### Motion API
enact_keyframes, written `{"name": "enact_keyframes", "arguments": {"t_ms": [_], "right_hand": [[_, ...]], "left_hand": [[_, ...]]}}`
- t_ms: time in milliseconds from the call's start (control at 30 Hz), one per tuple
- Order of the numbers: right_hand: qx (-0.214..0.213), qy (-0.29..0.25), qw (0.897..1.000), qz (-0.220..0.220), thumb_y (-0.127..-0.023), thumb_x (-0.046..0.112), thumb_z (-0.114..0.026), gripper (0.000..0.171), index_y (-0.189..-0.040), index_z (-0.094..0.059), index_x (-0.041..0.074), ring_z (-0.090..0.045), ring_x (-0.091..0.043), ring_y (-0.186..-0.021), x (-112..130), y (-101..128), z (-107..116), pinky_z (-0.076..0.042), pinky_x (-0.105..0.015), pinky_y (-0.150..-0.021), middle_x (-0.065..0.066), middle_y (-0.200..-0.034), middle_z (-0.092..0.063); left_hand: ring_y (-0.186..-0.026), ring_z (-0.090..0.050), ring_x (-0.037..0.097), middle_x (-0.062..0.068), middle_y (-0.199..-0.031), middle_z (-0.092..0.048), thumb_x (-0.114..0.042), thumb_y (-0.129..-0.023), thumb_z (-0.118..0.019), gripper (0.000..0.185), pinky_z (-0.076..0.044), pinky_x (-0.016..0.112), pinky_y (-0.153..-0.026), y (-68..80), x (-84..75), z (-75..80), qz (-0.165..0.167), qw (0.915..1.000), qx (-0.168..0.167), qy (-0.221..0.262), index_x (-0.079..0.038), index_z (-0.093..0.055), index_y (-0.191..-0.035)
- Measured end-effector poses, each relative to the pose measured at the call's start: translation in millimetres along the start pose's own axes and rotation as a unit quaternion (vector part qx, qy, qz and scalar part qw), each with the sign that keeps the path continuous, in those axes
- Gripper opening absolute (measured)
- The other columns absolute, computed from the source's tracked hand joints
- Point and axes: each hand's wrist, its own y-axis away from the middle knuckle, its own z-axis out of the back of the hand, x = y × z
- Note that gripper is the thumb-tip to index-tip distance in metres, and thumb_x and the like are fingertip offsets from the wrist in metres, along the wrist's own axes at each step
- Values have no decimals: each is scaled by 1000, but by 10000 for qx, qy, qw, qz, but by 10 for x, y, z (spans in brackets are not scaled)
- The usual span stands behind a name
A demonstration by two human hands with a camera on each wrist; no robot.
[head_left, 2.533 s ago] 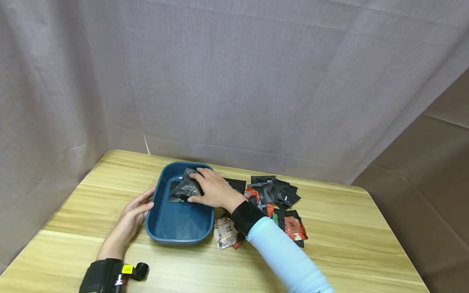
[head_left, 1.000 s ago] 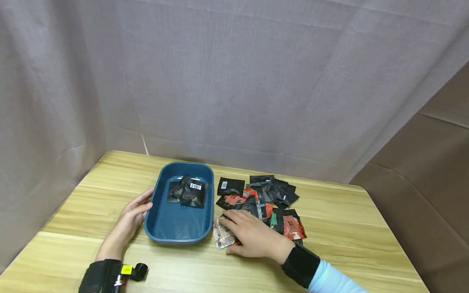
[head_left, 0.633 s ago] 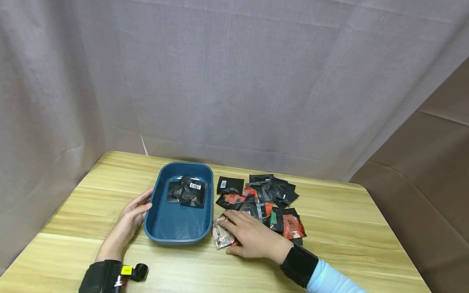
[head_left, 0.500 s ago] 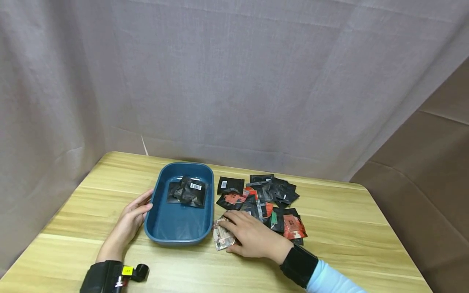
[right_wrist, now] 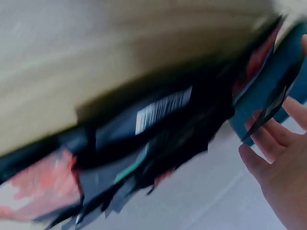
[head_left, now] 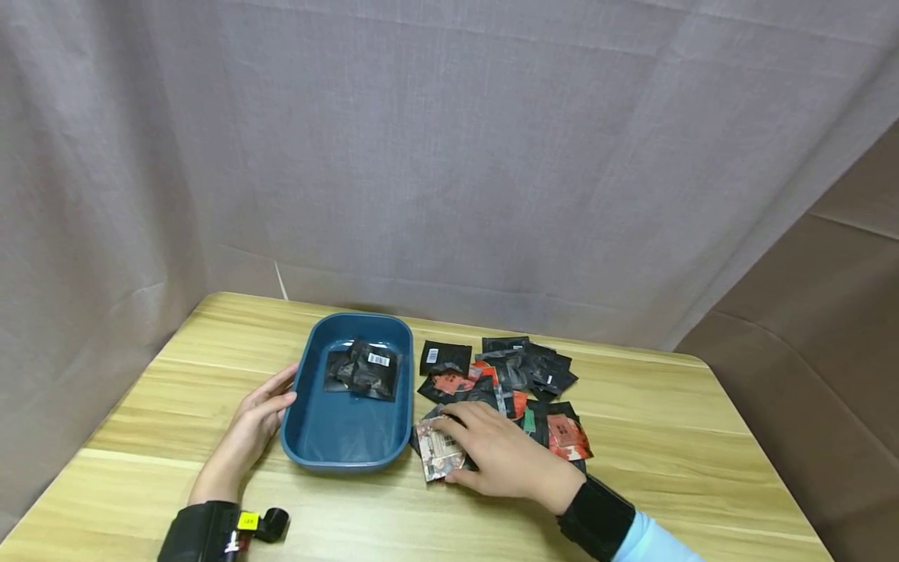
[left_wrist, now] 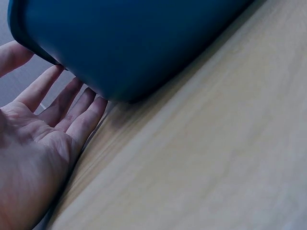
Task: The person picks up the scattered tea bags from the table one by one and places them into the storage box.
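My left hand (head_left: 253,425) rests against the left side of a blue plastic tray (head_left: 344,439). In the left wrist view its fingers (left_wrist: 86,117) are extended, with the tips on the tray's outer wall. Inside the tray lie black sachets (head_left: 374,375), one with a white barcode label. To the right of the tray, my right hand (head_left: 502,457) pinches a beige patterned sachet (head_left: 437,453) between thumb and fingers. The right wrist view shows this held sachet (right_wrist: 276,98) edge-on, tilted up, with the tray behind it.
A loose pile of black sachets (head_left: 555,375) spreads right of the tray. Among them are red-labelled ones (head_left: 565,437) and one with a green label (head_left: 529,421). The wooden table (head_left: 674,437) meets a grey cloth (head_left: 449,172) along its back edge.
My right hand has left a black sachet in the tray and come back to the pile's front. There it has taken the patterned sachet and shifted slightly right. My left hand stays at the tray.
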Motion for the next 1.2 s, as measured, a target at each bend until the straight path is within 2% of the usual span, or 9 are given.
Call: {"name": "enact_keyframes", "arguments": {"t_ms": [333, 533, 667, 900, 1067, 1200], "right_hand": [[-364, -226, 9990, -105, -90, 49, -69, 71, -149, -44, 18, -39, -22, -138, -136, -35, 233, -31, -45, -114, -7, -147, -45], [-953, -205, 9952, -88, -91, 46, -70, 69, -147, -46, 14, -44, -23, -133, -191, -218, 297, -32, -44, -113, -6, -143, -48], [-1224, -213, 9920, -231, -88, 46, -73, 70, -145, -48, 13, -45, -26, -132, -177, -409, 336, -33, -46, -112, -8, -143, -49], [-1104, -220, 9921, -552, -89, 48, -71, 66, -143, -51, 16, -43, -27, -134, -85, -796, 393, -32, -46, -113, -8, -145, -47], [-940, -327, 9923, -740, -90, 49, -70, 64, -142, -52, 17, -42, -28, -135, -33, -1060, 421, -30, -46, -114, -9, -145, -47], [-904, -346, 9927, -723, -90, 47, -70, 64, -142, -52, 15, -42, -28, -135, -26, -1256, 406, -31, -46, -113, -10, -145, -48]], "left_hand": [[-118, -51, 1, -12, -128, -53, -4, -101, -48, 59, -46, 18, -94, 9, 5, 26, -103, 9999, -3, 49, 13, -23, -151], [-118, -51, 0, -11, -129, -51, -4, -101, -48, 59, -45, 17, -94, 21, -12, 32, -66, 10000, -52, 10, 13, -22, -151], [-117, -52, 2, -11, -128, -53, -4, -100, -49, 59, -46, 18, -93, 34, -15, 29, -69, 9999, -91, 36, 13, -23, -151], [-118, -51, 0, -11, -129, -53, -5, -101, -49, 59, -46, 17, -94, 52, -11, 37, -81, 10000, 25, 45, 12, -23, -151], [-119, -53, 3, -9, -131, -52, -4, -101, -48, 59, -46, 19, -95, 17, -11, 44, -181, 9993, 200, 246, 13, -21, -151], [-119, -53, 3, -9, -131, -52, -3, -101, -48, 59, -47, 19, -95, 3, -19, 50, -198, 9992, 225, 246, 12, -22, -151]]}}
